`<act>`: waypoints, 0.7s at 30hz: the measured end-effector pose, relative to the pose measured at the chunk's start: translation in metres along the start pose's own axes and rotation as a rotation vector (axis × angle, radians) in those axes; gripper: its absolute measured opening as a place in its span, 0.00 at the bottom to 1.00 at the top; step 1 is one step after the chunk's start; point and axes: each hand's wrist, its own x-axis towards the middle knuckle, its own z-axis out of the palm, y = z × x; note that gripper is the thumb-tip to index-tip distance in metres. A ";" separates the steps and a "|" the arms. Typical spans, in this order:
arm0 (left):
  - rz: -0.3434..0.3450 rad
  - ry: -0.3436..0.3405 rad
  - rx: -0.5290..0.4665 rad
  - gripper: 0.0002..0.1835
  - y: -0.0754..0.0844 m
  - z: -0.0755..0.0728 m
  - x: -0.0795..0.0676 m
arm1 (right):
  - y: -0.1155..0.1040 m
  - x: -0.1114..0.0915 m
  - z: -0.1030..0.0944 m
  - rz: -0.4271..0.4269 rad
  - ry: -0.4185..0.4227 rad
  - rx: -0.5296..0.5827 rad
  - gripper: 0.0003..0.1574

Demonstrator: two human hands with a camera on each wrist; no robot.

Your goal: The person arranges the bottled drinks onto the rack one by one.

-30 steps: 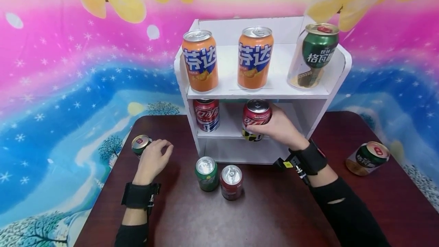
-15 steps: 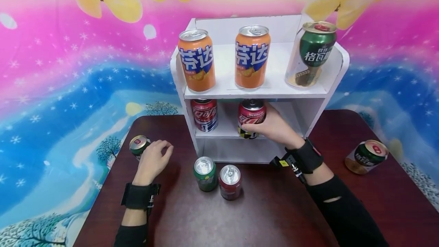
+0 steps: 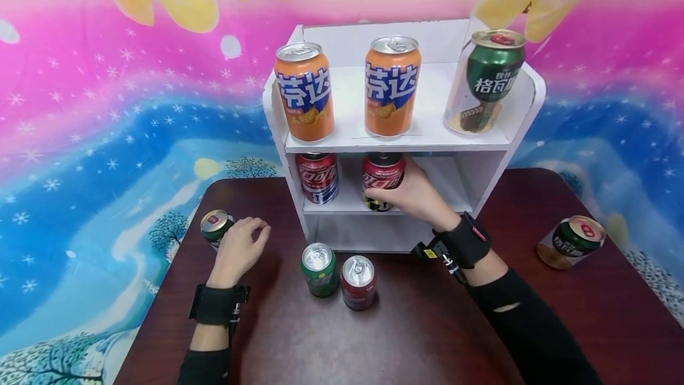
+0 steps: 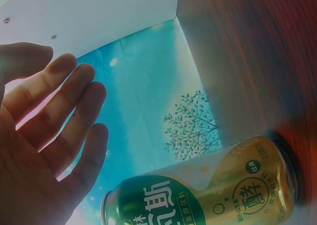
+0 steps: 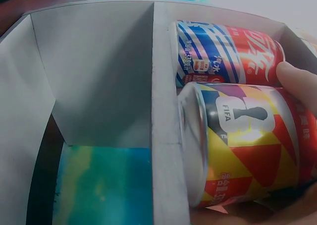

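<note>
Extending from the lower right, the right forearm is angled inward, and the right hand is placed inside the middle compartment of the white shelf unit. The held red can is clamped between the thumb, laid across its front, and the fingers, wrapped behind. It is kept upright at the front edge, just beside a second red can; whether its base is borne by the board cannot be told.

The left hand is poised over the table with fingers lightly bent, slightly apart, thumb separate. A green-and-gold can is seen near it.

Materials: cans are glossy, cylindrical metal. The held one is printed with angular red, yellow and dark panels plus a trophy mark. The shelf unit is made of flat white boards with scuffed edges. The table is finished in dark red-brown, streaked like wood grain. Each wrist is wrapped in a black strap; the right black sleeve is marked by a slit.
</note>
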 end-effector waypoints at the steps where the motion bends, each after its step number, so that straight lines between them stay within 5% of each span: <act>1: 0.001 -0.002 -0.002 0.09 0.000 0.000 0.000 | 0.000 0.000 0.001 -0.001 0.004 0.000 0.55; 11: -0.010 -0.018 -0.009 0.08 0.001 0.000 -0.001 | 0.011 -0.007 0.002 0.027 -0.091 -0.095 0.59; 21: -0.013 -0.021 -0.004 0.08 0.002 -0.001 0.000 | 0.013 -0.008 0.005 0.030 -0.060 -0.123 0.54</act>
